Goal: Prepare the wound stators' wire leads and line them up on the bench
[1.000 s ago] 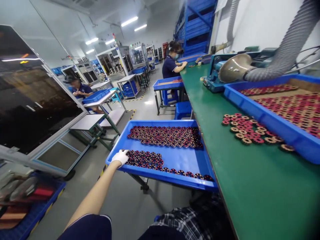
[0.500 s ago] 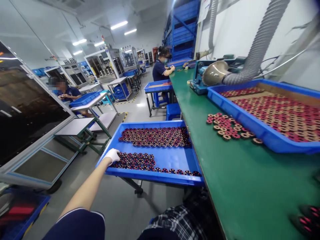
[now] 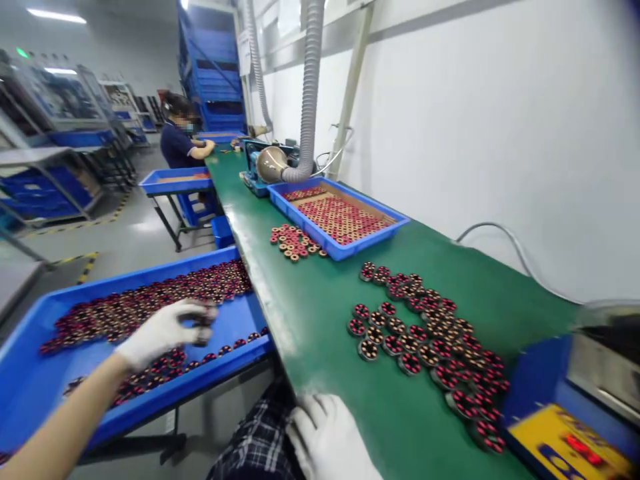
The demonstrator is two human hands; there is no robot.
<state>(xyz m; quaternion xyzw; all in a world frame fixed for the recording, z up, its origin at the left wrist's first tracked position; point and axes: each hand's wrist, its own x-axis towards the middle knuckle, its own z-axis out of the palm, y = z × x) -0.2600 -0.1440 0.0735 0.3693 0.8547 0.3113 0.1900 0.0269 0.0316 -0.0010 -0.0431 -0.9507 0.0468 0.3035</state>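
My left hand [image 3: 167, 330] in a white glove is over the near blue tray [image 3: 37, 380]. Its thumb and fingers pinch dark, round motor stators [image 3: 203, 325], blurred by motion, perhaps more than one. Below and behind it, rows of motor stators [image 3: 115, 310] with red and copper-coloured spokes lie in that tray. My right hand [image 3: 327, 437], also in a white glove, rests at the near edge of the green bench [image 3: 320, 320]. Its fingers lie over the edge, with nothing seen in them. Right of it, a loose group of dark stators [image 3: 425, 340] spreads across the bench.
Farther back stands a blue tray [image 3: 345, 250] of red and tan rings, with loose rings [image 3: 293, 241] beside it. A blue machine with a yellow panel [image 3: 570, 443] is at right. Behind are a grey hose [image 3: 310, 87] and a co-worker [image 3: 177, 140].
The view has swung right, bringing more of the bench and the blue machine into sight. My left hand has lifted from the tray's left end, holding stators. My right hand has come into view.
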